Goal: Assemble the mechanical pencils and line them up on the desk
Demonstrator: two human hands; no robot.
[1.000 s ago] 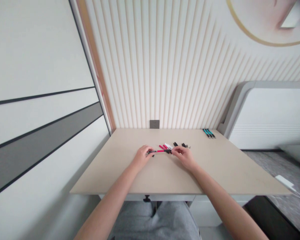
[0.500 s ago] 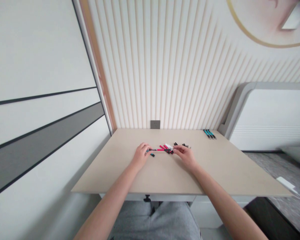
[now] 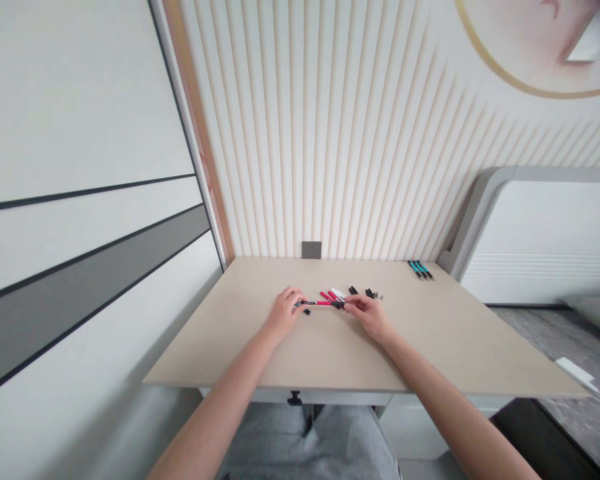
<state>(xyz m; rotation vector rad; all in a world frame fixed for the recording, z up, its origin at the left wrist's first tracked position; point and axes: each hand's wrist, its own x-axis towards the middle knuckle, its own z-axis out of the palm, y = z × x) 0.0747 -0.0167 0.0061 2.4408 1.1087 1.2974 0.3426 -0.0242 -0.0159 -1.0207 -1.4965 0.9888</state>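
Observation:
Level across the middle of the desk, a red and black pen (image 3: pixel 323 303) spans the gap between my two hands. My left hand (image 3: pixel 284 312) pinches its left end, where fingers cover the tip. At the other end, my right hand (image 3: pixel 367 313) has its thumb and fingers closed on the black part. Just below my left fingers lies a small black piece (image 3: pixel 307 312). Behind the pen rest several red pen pieces (image 3: pixel 326 296) and white pieces (image 3: pixel 337 292). Small black pieces (image 3: pixel 369 293) lie beyond my right hand.
Several teal and black pens (image 3: pixel 420 270) lie side by side at the desk's back right corner. The beige desk (image 3: pixel 220 333) meets a ribbed wall with a dark socket (image 3: pixel 311 250). A white cabinet wall (image 3: pixel 80 287) borders the left side.
My right hand has shifted slightly left, its fingers closer along the pen's black end. My left hand keeps its grip. The pen sits marginally lower in view.

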